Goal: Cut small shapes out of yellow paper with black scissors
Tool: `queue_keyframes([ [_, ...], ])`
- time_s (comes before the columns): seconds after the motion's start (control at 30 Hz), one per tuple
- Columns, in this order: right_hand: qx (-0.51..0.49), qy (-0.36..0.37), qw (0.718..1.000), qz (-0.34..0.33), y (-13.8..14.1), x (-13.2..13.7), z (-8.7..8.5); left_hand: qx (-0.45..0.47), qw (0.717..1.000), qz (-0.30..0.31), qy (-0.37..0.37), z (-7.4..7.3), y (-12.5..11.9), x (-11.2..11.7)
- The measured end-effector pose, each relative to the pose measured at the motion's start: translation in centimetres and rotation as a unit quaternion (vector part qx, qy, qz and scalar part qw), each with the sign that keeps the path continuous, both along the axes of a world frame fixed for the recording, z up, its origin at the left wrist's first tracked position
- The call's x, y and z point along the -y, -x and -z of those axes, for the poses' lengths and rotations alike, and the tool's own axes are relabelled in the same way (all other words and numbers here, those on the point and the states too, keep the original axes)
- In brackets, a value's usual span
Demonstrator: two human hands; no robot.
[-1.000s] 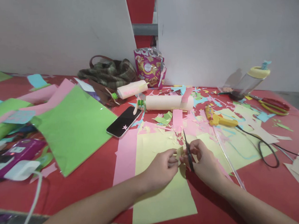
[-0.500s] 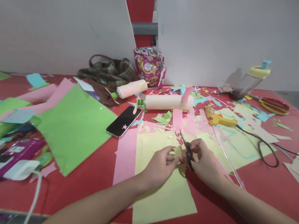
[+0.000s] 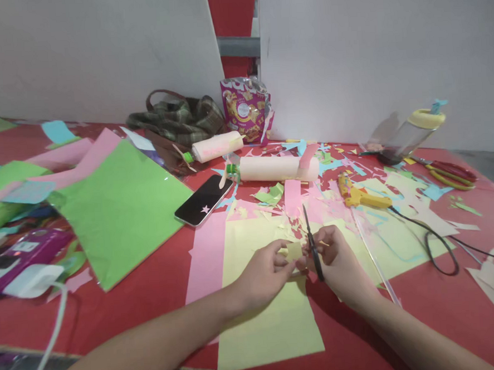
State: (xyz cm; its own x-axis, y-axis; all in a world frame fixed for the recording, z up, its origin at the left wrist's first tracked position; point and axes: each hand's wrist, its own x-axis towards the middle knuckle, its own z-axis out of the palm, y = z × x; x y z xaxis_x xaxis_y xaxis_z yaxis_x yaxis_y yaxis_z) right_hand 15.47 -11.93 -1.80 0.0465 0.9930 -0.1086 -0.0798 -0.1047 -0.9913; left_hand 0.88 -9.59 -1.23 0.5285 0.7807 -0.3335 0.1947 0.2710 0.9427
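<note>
A small piece of yellow paper [image 3: 294, 251] is pinched in my left hand [image 3: 264, 274], above a larger yellow sheet [image 3: 270, 331] on the red table. My right hand [image 3: 340, 260] holds a pair of dark scissors [image 3: 313, 248], blades pointing away from me and pressed together. The fingertips of both hands come close at the right side of the small piece. Just beyond the scissors lie a pink paper strip [image 3: 293, 198] and several scraps. Behind these, a paper-wrapped tube [image 3: 277, 168] with a green cap rests on its side.
Left of the sheets are a phone [image 3: 204, 200] and a large green paper pack [image 3: 123, 215]. A yellow glue gun [image 3: 365, 197] with a black cord lies to the right. Farther back stand a snack bag [image 3: 246, 109] and a clear bottle [image 3: 415, 135].
The scissors have turned in my right hand and their blades now sit slightly farther right, apart from the small yellow piece. My left hand has barely moved.
</note>
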Motion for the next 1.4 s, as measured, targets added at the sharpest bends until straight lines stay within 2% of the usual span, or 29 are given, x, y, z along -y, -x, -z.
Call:
queue_keyframes([
  [0.2,0.014,0.008,1.000,-0.004,0.0,0.1,0.2,0.003,1.000,0.017,0.001,0.1,0.1,0.0],
  [0.37,-0.035,0.022,0.999,0.012,-0.1,0.0,0.0,0.020,1.000,0.001,0.015,0.1,0.3,0.1],
  [0.67,-0.071,0.006,0.996,0.045,-0.1,-0.4,-0.3,0.136,0.987,-0.019,0.085,-0.6,-0.6,0.3],
  [0.9,-0.072,0.015,0.997,0.026,0.0,-0.4,-0.3,0.126,0.988,-0.029,0.086,-0.3,-1.0,0.2],
  [1.0,-0.082,0.019,0.996,0.004,-0.1,-0.4,-0.4,0.137,0.989,-0.026,0.056,-0.1,-0.6,-0.2],
  [1.07,-0.104,0.025,0.994,-0.025,-0.2,-0.3,-0.5,0.126,0.991,-0.044,0.025,0.0,-0.1,-0.8],
  [1.23,-0.165,0.063,0.972,-0.153,-0.2,0.1,-0.8,0.100,0.990,-0.101,-0.011,-0.7,1.3,-2.6],
  [1.4,-0.186,0.086,0.955,-0.214,-0.5,0.3,-0.6,0.069,0.994,-0.069,-0.043,-1.4,2.1,-3.5],
])
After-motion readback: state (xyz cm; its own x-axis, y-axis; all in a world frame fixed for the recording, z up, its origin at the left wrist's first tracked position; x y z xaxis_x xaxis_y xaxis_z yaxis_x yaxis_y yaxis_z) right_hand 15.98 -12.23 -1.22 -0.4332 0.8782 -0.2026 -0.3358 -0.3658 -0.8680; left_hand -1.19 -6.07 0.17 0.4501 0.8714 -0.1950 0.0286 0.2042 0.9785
